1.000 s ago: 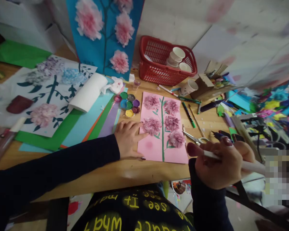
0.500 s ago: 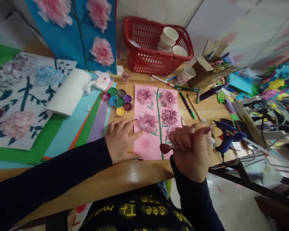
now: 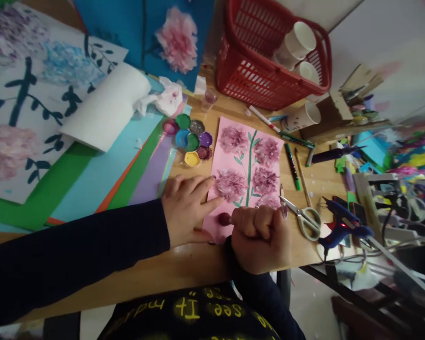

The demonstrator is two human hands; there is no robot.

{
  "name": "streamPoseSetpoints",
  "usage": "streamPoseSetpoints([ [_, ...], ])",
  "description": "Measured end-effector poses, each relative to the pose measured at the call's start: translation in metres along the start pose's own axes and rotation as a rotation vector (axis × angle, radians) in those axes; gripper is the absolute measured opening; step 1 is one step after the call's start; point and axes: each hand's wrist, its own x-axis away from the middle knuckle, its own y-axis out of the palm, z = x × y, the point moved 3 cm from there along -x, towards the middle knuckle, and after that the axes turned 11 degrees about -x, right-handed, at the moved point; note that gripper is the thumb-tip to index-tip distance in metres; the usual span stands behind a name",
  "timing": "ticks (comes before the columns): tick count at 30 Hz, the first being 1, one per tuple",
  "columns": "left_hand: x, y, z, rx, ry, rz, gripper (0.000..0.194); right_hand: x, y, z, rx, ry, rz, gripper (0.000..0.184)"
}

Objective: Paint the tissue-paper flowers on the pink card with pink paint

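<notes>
My left hand [image 3: 187, 208] lies flat with fingers spread, its fingertips over the left edge of a pink sheet [image 3: 246, 123]. Fluffy mauve flowers [image 3: 231, 185] and a painted green stem [image 3: 250, 172] with small leaves decorate the sheet. Wrapped into a fist, my right hand [image 3: 264, 233] grips a dabber [image 3: 225, 218] with a rounded dark red head. That head is over the lower left of the sheet, below a flower; whether it presses on the paper I cannot tell. Its handle is mostly hidden in my fist, which also covers the lower right of the sheet.
Paint pots [image 3: 192, 158] stand left of the sheet, near coloured papers [image 3: 102, 177] and a paper roll [image 3: 108, 111]. Scissors [image 3: 309, 222], a green marker [image 3: 293, 167] and a blue glue gun [image 3: 343, 224] lie right. A red basket [image 3: 255, 66] holding cups stands behind.
My right hand has moved left and down, bringing the dabber's head over the sheet's lower left. The scissors have come into sight. My left hand stays on the sheet's edge; the view has shifted.
</notes>
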Motion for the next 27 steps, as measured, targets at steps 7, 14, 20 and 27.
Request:
streamPoseSetpoints([
  [7, -0.001, -0.002, 0.0, 0.014, -0.045, -0.009, 0.066, 0.003, 0.005, 0.009, 0.068, 0.023, -0.072, 0.045],
  [14, -0.002, -0.001, 0.001, 0.008, -0.063, -0.013, 0.071, 0.006, 0.001, 0.018, 0.263, 0.065, -0.108, 0.045],
  [20, -0.002, -0.001, 0.001, 0.025, -0.077, -0.028, 0.07, 0.003, -0.01, 0.009, 0.552, -0.001, -0.101, 0.043],
  [27, -0.001, 0.0, 0.001, 0.026, -0.066, -0.042, 0.074, -0.001, -0.012, -0.036, 1.588, -0.083, -0.524, 0.039],
])
